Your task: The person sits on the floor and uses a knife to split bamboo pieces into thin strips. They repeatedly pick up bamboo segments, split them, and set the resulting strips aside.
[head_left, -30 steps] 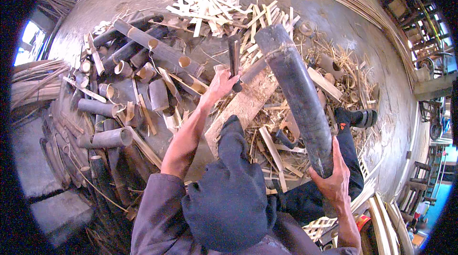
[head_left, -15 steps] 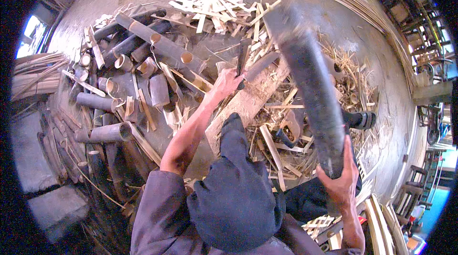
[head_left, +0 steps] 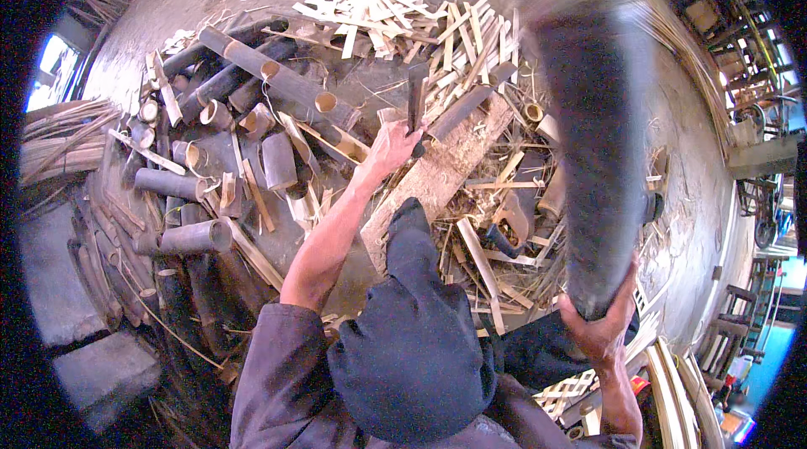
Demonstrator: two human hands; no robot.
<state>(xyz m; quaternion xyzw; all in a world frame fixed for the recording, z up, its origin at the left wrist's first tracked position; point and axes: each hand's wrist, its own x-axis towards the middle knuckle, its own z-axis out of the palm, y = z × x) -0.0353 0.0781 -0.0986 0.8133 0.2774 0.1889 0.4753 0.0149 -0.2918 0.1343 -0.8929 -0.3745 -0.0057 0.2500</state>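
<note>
My right hand [head_left: 601,323] grips the lower end of a thick, dark bamboo-like pole [head_left: 597,171], raised nearly upright on the right. Motion smears the pole, and its far end fades out at the top of the picture. Left of it, my left hand [head_left: 395,145] is closed around a dark, narrow blade-like tool [head_left: 416,92] that points up and away from me. Close to that fist, a split length of dark bamboo [head_left: 472,103] lies slanting across a worn wooden plank [head_left: 437,171]. Whether the tool touches the bamboo cannot be made out.
Cut bamboo tubes [head_left: 197,235] are heaped at left. Pale split strips [head_left: 361,7] are piled at the far side. Shavings and offcuts [head_left: 487,260] lie right of the plank. Dark cloth [head_left: 412,356] covers the lower middle. Long slats [head_left: 668,386] stand at lower right.
My right hand has swung the dark pole up and to the right, away from the plank. My left hand stays nearly in place, its tool tilted slightly more upright.
</note>
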